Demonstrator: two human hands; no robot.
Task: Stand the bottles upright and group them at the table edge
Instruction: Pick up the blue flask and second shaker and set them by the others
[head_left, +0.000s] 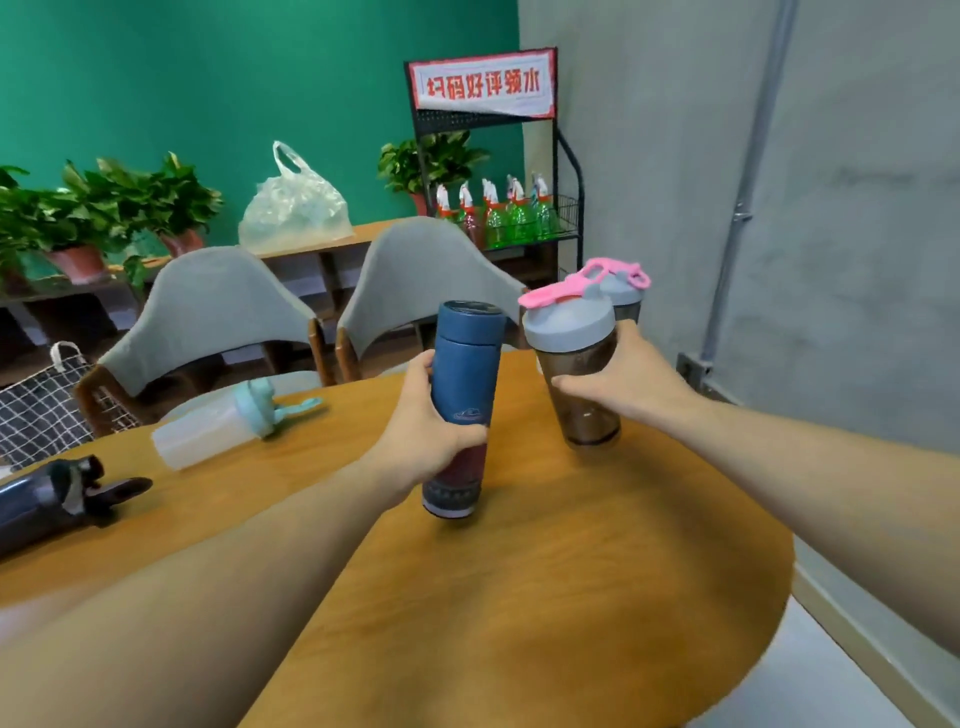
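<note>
My left hand grips a tall blue thermos bottle, upright and slightly tilted, its base on or just above the wooden table. My right hand holds a dark translucent shaker bottle with a grey lid and pink loop, standing upright on the table. A second shaker with the same lid stands right behind it near the far edge. A clear shaker with a mint lid lies on its side at the left. A dark bottle lies on its side at the far left.
Two grey-backed chairs stand behind the table. A checked basket sits at the left. Behind are a shelf with potted plants, a plastic bag and a rack of spray bottles. A grey wall is on the right.
</note>
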